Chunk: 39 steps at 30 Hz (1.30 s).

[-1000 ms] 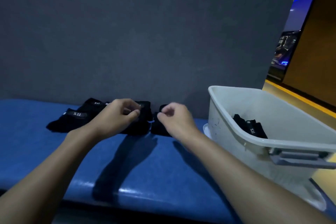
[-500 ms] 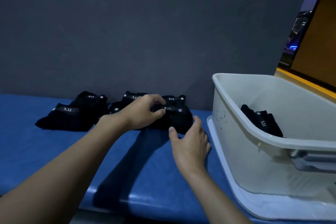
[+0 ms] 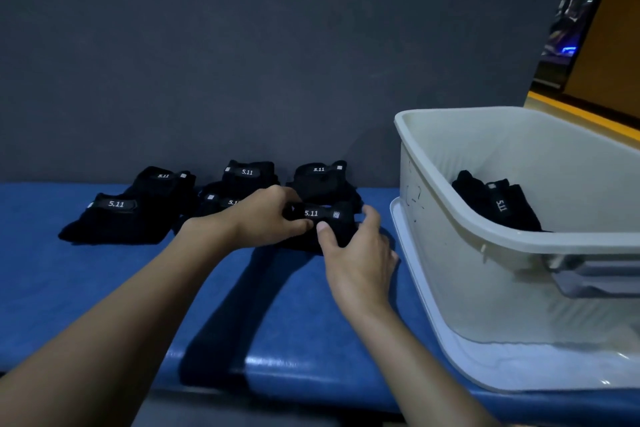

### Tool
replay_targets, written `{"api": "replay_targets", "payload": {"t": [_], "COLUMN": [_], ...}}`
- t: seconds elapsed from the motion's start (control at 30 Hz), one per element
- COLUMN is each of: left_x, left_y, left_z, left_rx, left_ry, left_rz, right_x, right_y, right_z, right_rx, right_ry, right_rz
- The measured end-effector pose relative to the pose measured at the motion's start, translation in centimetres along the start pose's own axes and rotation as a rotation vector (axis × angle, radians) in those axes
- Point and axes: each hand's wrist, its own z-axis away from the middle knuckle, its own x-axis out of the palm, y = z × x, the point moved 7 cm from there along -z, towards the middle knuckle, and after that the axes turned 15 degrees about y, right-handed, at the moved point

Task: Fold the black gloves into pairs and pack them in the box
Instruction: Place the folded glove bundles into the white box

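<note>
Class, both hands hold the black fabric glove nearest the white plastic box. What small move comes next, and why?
Probably lift the black fabric glove toward the white plastic box: left hand and right hand grip it, the box open alongside.

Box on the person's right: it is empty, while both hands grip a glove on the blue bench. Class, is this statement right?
Not quite. The box is not empty: the head view shows black gloves lying inside it. The rest stands: the left hand and right hand both grip a glove on the blue bench.
</note>
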Motion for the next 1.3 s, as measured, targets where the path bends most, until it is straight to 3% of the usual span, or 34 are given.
{"api": "replay_targets", "payload": {"t": [0.3, 0.53, 0.73, 1.07, 1.3], "left_x": [-0.3, -0.4, -1.0, -0.7, -2.2], "left_y": [-0.3, -0.3, 0.3, -0.1, -0.1], "left_z": [1.7, 2.7, 2.9, 3.6, 4.0], "left_rx": [-0.147, -0.238, -0.212, -0.224, -0.276], "left_ry": [-0.012, -0.104, -0.111, -0.143, -0.029], "left_rz": [0.187, 0.258, 0.332, 0.412, 0.580], "right_x": [0.2, 0.5, 0.7, 0.8, -0.5], "right_y": [1.0, 0.9, 0.8, 0.6, -1.2], "right_z": [0.3, 0.7, 0.8, 1.1, 1.2], "right_rx": [0.059, 0.001, -0.008, -0.042, -0.103], "right_ry": [-0.062, -0.123, -0.155, -0.178, -0.106], "right_rz": [-0.191, -0.295, -0.391, -0.345, -0.317]}}
